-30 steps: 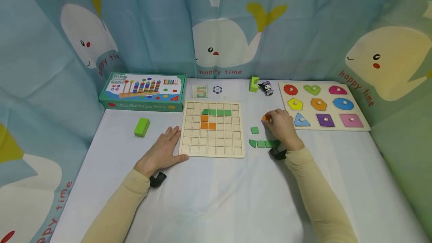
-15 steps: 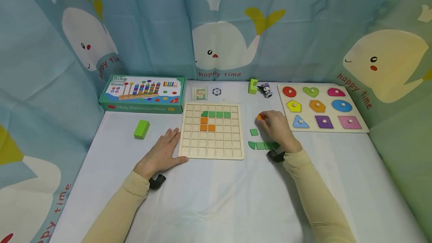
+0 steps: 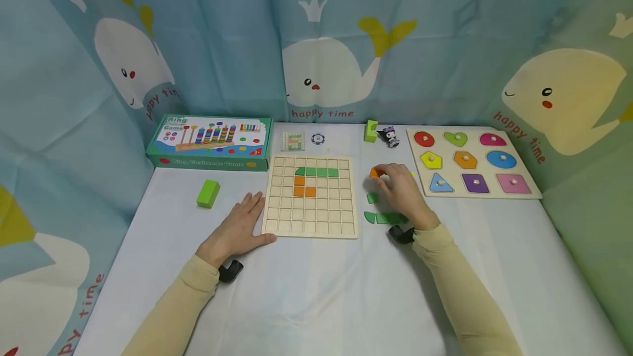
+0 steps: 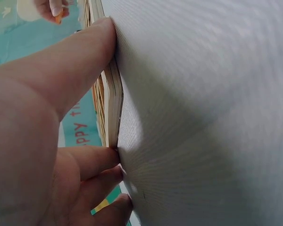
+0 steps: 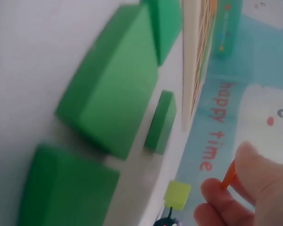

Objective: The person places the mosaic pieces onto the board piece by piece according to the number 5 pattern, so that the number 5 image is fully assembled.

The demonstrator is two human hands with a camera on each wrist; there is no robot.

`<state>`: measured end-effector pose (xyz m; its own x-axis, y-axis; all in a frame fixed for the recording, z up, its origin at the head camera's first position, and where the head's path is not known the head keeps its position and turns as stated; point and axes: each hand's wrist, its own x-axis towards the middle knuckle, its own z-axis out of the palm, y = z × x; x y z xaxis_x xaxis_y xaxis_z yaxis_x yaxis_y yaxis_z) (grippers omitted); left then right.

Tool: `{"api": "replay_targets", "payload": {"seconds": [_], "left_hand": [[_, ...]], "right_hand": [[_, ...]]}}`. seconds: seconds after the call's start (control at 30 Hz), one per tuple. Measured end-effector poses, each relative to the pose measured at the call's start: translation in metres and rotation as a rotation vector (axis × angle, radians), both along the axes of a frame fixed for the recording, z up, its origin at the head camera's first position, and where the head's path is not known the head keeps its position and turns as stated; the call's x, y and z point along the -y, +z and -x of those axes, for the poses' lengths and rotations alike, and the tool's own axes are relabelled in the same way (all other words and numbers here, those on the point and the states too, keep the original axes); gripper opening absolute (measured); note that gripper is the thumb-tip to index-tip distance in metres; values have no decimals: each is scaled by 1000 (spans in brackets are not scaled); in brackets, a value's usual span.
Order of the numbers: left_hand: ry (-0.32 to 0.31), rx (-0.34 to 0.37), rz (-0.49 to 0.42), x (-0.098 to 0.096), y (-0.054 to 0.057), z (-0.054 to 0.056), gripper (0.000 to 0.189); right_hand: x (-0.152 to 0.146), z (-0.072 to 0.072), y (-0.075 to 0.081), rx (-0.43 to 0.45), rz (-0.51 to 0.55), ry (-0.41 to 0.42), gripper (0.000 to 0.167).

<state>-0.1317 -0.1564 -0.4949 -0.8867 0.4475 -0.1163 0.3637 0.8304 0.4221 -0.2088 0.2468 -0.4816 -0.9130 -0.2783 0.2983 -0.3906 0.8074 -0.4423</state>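
In the head view, my left hand (image 3: 239, 227) lies flat on the table with straight fingers. Its thumb and fingertips meet the left side of a wooden grid board (image 3: 331, 213), which the left wrist view shows from close by. A row of green tiles (image 3: 316, 172) and several orange tiles (image 3: 299, 191) sit in the board's cells. To the right of the board, my right hand (image 3: 403, 194) pinches an orange tile (image 3: 374, 172) between thumb and fingers, above the table. A loose green square tile (image 3: 371, 198) and a row of green tiles (image 3: 382, 218) lie beneath it, partly hidden.
A shape-peg puzzle (image 3: 475, 188) stands right of the right hand. Behind the grid board are a pattern card (image 3: 292, 141), a poker chip (image 3: 318, 139), a green block (image 3: 371, 131) and a small figurine (image 3: 389, 137). Left are a game box (image 3: 210, 142) and another green block (image 3: 208, 194).
My right hand has moved left toward the grid board, carrying the orange tile. A bit of yellow now shows behind that hand. The left hand has stayed at the board's edge.
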Motion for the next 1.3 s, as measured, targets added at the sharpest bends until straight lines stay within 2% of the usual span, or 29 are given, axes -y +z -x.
{"api": "replay_targets", "payload": {"seconds": [0.4, 0.7, 1.0, 1.3], "left_hand": [[10, 14, -8, -1, -3, -4, 99], [4, 10, -1, -3, -3, -5, 98], [6, -9, -2, -2, -1, -2, 98], [12, -6, -2, -2, 0, -3, 98]], "right_hand": [[17, -7, -5, 8, -10, 61, 33], [28, -9, -5, 17, -16, 101, 28], [51, -8, 0, -59, -63, 198, 30], [75, -11, 0, -12, -85, 243, 27]]}}
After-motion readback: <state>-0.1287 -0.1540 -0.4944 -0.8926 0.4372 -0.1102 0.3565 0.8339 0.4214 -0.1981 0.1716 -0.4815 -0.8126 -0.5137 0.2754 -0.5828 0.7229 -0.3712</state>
